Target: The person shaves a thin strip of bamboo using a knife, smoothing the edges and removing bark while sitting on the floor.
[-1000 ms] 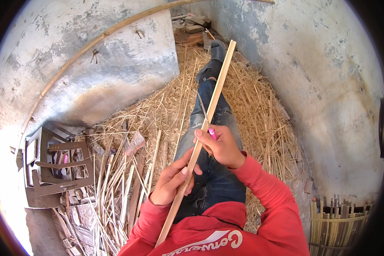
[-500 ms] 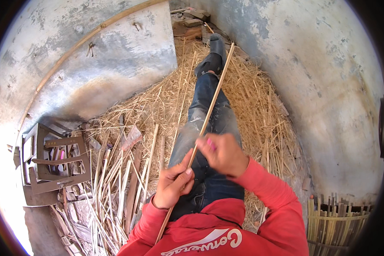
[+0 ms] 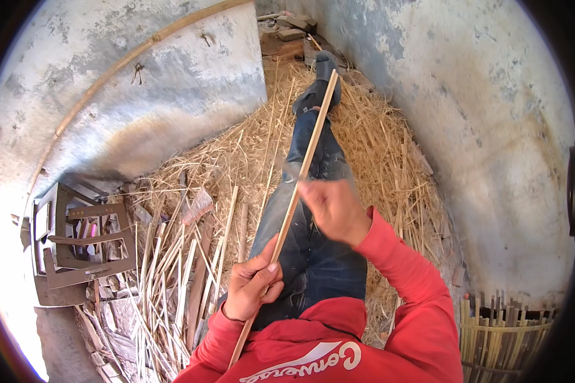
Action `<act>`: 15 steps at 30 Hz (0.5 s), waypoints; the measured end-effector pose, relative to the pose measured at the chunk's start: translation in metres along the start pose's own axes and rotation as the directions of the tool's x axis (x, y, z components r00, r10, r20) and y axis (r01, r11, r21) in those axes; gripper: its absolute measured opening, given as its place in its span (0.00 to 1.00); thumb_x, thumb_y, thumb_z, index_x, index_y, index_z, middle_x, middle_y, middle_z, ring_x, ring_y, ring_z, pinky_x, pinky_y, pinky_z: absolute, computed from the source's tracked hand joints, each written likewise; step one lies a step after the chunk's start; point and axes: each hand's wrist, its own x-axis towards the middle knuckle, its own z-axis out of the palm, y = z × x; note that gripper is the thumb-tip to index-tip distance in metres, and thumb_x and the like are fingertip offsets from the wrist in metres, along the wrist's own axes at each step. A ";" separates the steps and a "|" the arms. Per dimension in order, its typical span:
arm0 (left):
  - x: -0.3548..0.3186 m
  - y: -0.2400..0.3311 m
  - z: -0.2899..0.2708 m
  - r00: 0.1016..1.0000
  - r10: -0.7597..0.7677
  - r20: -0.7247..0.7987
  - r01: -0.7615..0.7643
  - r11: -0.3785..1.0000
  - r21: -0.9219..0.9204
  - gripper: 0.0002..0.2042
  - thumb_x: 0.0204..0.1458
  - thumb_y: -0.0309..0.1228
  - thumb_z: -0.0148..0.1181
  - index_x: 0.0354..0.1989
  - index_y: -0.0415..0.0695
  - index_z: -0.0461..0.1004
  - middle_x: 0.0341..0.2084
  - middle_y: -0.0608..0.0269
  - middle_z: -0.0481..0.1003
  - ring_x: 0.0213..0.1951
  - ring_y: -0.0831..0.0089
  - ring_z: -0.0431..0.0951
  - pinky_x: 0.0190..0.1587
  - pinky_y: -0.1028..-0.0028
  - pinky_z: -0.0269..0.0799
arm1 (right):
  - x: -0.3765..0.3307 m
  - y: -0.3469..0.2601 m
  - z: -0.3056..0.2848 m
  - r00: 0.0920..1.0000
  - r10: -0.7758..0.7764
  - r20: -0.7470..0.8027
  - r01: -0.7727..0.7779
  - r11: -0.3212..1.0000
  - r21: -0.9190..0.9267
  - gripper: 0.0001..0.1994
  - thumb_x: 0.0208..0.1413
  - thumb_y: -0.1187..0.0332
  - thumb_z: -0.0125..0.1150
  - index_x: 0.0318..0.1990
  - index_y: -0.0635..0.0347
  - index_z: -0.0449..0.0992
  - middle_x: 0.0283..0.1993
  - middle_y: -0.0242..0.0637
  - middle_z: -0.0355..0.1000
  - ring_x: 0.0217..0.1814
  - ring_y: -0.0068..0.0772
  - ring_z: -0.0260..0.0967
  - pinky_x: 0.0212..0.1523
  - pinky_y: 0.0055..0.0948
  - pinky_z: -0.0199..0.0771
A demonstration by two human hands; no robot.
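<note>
A long, narrow bamboo strip (image 3: 312,137) slants from my lap at lower left up over my outstretched legs (image 3: 313,255), its far end near my shoe. My left hand (image 3: 254,282) is closed around its lower part, the thumb lying on top. Just above that, my right hand (image 3: 336,209) is closed against the strip's middle. A blurred, greyish blade-like shape (image 3: 290,168) juts leftward from the right fist across the strip. A pink bit showed between those fingers half a second ago; the tool's exact form is smeared by motion.
Pale shavings (image 3: 380,166) cover the floor around my legs. Several split strips (image 3: 184,281) lie at my left, beside a broken brown wooden frame (image 3: 89,242). A slatted bamboo basket (image 3: 505,335) stands at lower right. Worn walls (image 3: 466,115) rise on both sides.
My right hand has moved slightly up along the strip. The strip's far end has swung a little left and nearer, and my left hand has shifted slightly left and down.
</note>
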 end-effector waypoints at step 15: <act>0.005 -0.002 -0.013 1.000 -0.029 0.010 0.029 0.998 -0.053 0.24 0.65 0.20 0.45 0.71 0.47 0.63 0.22 0.69 0.57 0.19 0.83 0.49 0.19 0.81 0.45 | -0.018 0.007 0.020 0.991 -0.106 0.078 0.118 0.978 -0.172 0.32 0.65 0.44 0.50 0.17 0.63 0.73 0.14 0.55 0.66 0.17 0.61 0.68 0.20 0.53 0.65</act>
